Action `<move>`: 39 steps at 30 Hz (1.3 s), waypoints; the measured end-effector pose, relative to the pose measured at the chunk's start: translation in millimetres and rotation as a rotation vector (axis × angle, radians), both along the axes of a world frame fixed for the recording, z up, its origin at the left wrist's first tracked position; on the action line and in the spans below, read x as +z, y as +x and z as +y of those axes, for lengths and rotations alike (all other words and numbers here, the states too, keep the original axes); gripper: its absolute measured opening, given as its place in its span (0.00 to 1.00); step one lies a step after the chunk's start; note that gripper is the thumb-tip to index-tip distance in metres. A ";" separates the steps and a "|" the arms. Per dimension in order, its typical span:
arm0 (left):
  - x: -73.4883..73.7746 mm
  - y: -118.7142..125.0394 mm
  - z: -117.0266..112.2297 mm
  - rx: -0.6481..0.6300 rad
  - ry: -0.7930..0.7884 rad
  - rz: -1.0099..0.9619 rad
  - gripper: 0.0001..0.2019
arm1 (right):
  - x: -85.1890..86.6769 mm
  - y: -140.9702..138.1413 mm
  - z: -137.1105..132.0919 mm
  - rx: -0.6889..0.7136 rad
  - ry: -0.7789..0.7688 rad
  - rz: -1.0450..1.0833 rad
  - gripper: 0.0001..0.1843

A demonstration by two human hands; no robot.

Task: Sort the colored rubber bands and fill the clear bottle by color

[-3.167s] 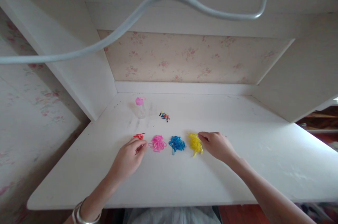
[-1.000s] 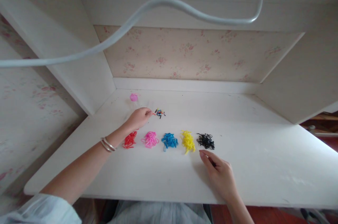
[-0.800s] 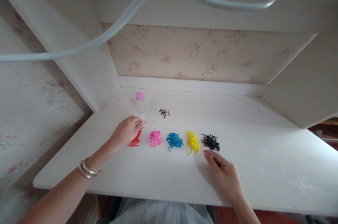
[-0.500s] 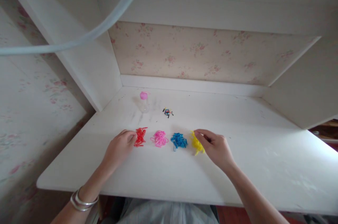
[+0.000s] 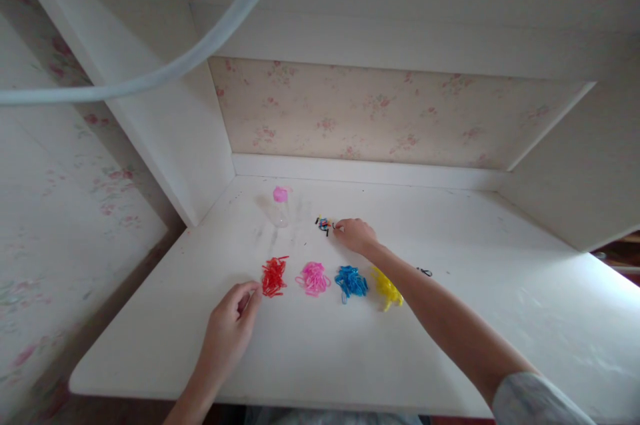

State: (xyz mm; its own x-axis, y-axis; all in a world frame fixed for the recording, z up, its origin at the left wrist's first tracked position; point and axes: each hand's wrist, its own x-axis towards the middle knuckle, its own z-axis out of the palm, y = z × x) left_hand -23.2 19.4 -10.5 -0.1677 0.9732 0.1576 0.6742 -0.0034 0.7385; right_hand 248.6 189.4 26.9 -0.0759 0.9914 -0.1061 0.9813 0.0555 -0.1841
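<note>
On the white desk (image 5: 325,351) lie sorted heaps of small rubber bands in a row: red (image 5: 273,275), pink (image 5: 313,277), blue (image 5: 351,281) and yellow (image 5: 386,287). The black heap is mostly hidden behind my right forearm; only a few black bands (image 5: 425,271) show. Farther back lies a small mixed-colour heap (image 5: 324,223). My right hand (image 5: 356,235) reaches to it, fingertips pinched at its right edge. My left hand (image 5: 229,328) rests on the desk just below the red heap, fingers loosely curled, holding nothing that I can see.
A small clear bottle with a pink cap (image 5: 280,205) stands at the back left. White side panels and a floral back wall enclose the desk. A grey cable (image 5: 200,55) hangs across the top of the view.
My right hand left the yellow and black heaps and reached back to the mixed heap. My left hand drew back from the red heap toward me.
</note>
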 end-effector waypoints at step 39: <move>53.1 69.7 56.0 -0.320 0.117 0.289 0.11 | -35.8 156.4 -199.7 -0.617 0.333 0.785 0.23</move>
